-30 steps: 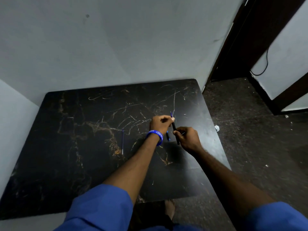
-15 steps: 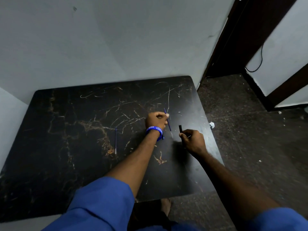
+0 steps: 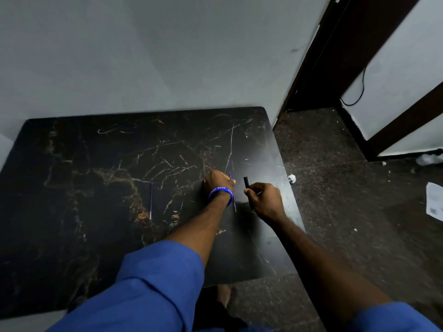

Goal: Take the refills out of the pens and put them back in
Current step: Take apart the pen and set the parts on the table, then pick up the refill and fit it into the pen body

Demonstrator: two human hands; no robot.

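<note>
2 hands grip: left hand (image 3: 217,180) a refill (image 3: 230,176), right hand (image 3: 265,198) the pen barrel (image 3: 247,183)

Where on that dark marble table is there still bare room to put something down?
The dark marble-patterned table is bare across its left half, from the left edge to the loose blue refill, and along the far strip by the wall. It is crowded at the right, where the left hand pinches a thin blue refill and the right hand holds the black pen barrel.

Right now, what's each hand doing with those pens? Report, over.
Left hand pinching blue refill. Right hand gripping black pen barrel. Another refill lying loose on table. Nothing in the way.
</note>
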